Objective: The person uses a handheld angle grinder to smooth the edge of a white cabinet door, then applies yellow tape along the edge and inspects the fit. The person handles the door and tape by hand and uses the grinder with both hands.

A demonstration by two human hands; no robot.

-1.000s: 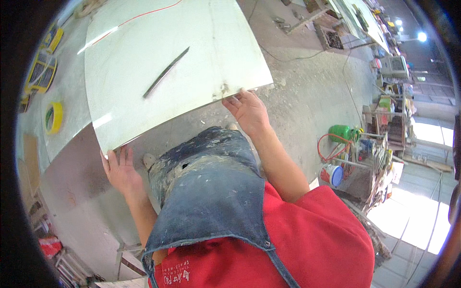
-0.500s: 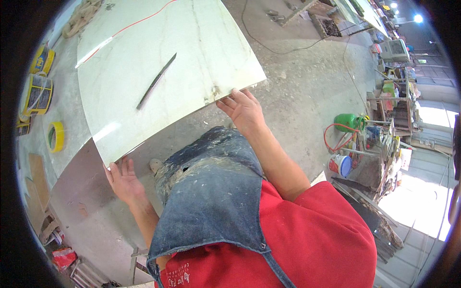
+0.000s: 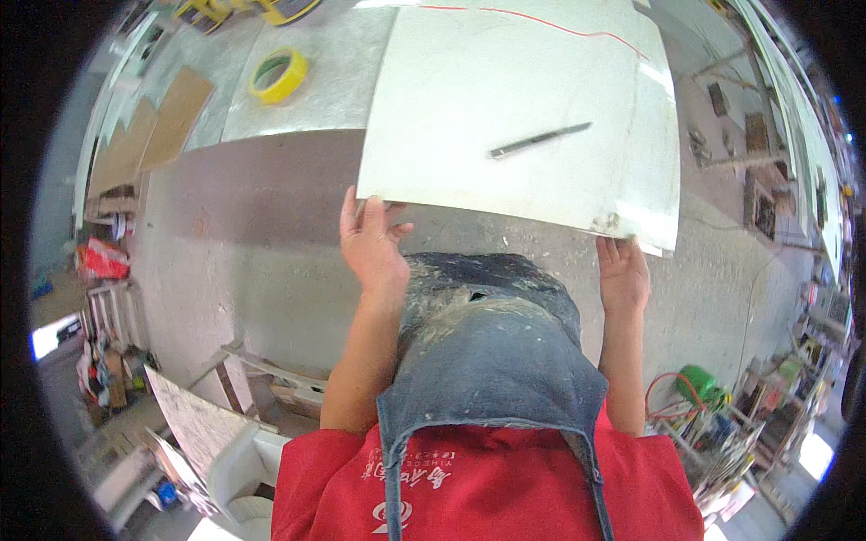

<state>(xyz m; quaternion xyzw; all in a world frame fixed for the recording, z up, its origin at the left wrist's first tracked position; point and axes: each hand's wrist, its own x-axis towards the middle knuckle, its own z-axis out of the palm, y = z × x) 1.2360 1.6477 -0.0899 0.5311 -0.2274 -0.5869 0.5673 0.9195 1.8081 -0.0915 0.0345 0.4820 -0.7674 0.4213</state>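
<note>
A large whitish slab-like panel (image 3: 469,108) with faint veins lies in front of me, its near edge jutting out toward my body. My left hand (image 3: 372,252) grips its near left corner, fingers partly hidden by the sheet. At the near right corner my right hand (image 3: 623,275) has hold of the edge, with fingertips under it. A thin, dark, pointed knife-like tool (image 3: 541,141) rests on the panel between my hands. Across the far part runs a thin red line (image 3: 541,22). A second layer shows under the panel's right side.
A roll of yellow tape (image 3: 298,77) sits on the grey table (image 3: 334,95) at left, near brown board pieces (image 3: 176,117) and yellow buckets (image 3: 289,7). A green gas cylinder (image 3: 696,383) with a red hose stands at right. Behind me on the left is a pale board (image 3: 194,410).
My view has swung left, so the panel now sits further right and squarer to me. Both hands stay on its near edge, and the dark tool still lies on top.
</note>
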